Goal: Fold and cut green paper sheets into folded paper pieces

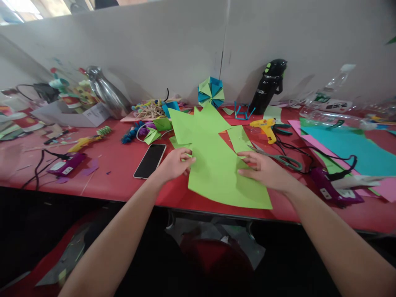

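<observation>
A large light-green sheet of paper (219, 169) lies before me, its lower edge near the table's front. My left hand (176, 164) is closed at the sheet's left edge, with the thumb tip on the paper and some fingers partly hidden. On the right side of the sheet, my right hand (266, 170) rests with its fingers apart. Grey-handled scissors (286, 160) lie just beyond my right hand, beside a smaller green paper piece (239, 139). More green paper (182, 127) spreads behind the large sheet.
A phone (150, 161) lies left of my left hand. Farther back are a yellow glue gun (265, 128), a black bottle (269, 86), a folded paper ball (211, 91) and a metal flask (107, 93). Purple power strips (334, 187) with cables and a clear plastic bottle (337, 117) occupy the right.
</observation>
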Demonstrator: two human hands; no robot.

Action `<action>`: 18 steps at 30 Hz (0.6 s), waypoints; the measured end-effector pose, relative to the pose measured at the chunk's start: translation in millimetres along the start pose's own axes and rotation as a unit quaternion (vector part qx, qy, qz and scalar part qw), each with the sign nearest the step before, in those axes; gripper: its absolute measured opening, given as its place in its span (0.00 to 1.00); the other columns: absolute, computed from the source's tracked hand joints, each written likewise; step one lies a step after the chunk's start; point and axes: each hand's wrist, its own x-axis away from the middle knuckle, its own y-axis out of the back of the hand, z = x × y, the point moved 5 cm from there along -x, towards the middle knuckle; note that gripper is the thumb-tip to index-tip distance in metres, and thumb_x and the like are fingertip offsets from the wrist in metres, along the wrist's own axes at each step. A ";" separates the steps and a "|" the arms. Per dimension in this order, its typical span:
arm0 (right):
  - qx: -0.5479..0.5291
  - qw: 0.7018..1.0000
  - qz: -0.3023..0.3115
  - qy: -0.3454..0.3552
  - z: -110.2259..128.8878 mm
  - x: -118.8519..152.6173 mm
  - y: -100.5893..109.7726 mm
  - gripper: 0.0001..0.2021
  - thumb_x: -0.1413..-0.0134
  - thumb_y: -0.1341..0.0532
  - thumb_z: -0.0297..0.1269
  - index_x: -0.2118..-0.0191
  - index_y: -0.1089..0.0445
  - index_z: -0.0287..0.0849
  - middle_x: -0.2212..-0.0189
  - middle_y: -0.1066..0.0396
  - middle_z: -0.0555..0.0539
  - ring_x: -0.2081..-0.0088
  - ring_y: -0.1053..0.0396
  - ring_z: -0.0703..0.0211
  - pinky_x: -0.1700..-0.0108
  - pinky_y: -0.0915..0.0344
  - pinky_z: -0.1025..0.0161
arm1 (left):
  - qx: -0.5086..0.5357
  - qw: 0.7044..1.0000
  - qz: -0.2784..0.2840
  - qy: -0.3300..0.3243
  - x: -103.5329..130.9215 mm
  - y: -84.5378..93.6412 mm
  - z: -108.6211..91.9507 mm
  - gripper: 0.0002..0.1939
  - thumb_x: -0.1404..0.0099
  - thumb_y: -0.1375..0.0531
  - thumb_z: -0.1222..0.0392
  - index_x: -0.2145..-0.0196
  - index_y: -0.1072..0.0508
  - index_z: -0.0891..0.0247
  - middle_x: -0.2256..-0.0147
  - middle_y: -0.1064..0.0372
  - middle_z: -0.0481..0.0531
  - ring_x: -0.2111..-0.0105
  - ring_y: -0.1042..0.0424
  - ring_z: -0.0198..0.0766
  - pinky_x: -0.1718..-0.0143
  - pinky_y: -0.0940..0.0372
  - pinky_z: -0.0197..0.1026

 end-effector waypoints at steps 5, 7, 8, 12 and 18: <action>0.060 0.998 -0.010 0.031 -11.7 -4.8 -11.7 0.21 0.48 0.32 0.41 0.48 0.27 0.45 0.47 0.25 0.40 0.45 0.28 0.47 0.40 0.34 0.43 | -0.269 0.958 -0.009 -0.096 20.5 -6.0 -21.6 0.27 0.36 0.38 0.44 0.44 0.31 0.60 0.55 0.24 0.58 0.55 0.24 0.51 0.52 0.33 0.51; 0.075 0.996 -0.023 0.032 -13.3 -5.6 -17.0 0.20 0.48 0.33 0.40 0.48 0.28 0.44 0.48 0.25 0.39 0.46 0.28 0.47 0.41 0.34 0.44 | -0.277 0.935 0.114 -0.191 35.9 -31.9 -36.1 0.35 0.38 0.36 0.39 0.40 0.33 0.62 0.40 0.32 0.62 0.41 0.32 0.54 0.40 0.39 0.53; 0.081 0.996 -0.026 0.032 -13.4 -5.5 -19.0 0.20 0.47 0.33 0.41 0.49 0.28 0.44 0.48 0.25 0.39 0.46 0.28 0.48 0.42 0.33 0.44 | -0.293 0.916 0.162 -0.222 44.1 -44.7 -40.6 0.41 0.41 0.35 0.36 0.37 0.35 0.62 0.33 0.41 0.64 0.35 0.40 0.58 0.35 0.45 0.57; 0.125 0.992 -0.015 0.032 -9.2 1.5 -17.8 0.21 0.45 0.33 0.45 0.48 0.29 0.44 0.48 0.26 0.39 0.46 0.28 0.46 0.43 0.32 0.45 | -0.353 0.872 0.242 -0.239 67.1 -81.2 -40.2 0.54 0.43 0.34 0.34 0.30 0.47 0.65 0.27 0.63 0.68 0.27 0.61 0.63 0.31 0.59 0.64; 0.266 0.948 0.149 0.090 5.0 48.6 -21.8 0.53 0.65 0.26 0.62 0.31 0.41 0.57 0.26 0.55 0.44 0.28 0.55 0.30 0.32 0.47 0.35 | -0.372 0.865 0.225 -0.251 82.7 -86.1 -32.8 0.43 0.38 0.33 0.52 0.31 0.44 0.63 0.28 0.58 0.66 0.29 0.54 0.61 0.32 0.52 0.62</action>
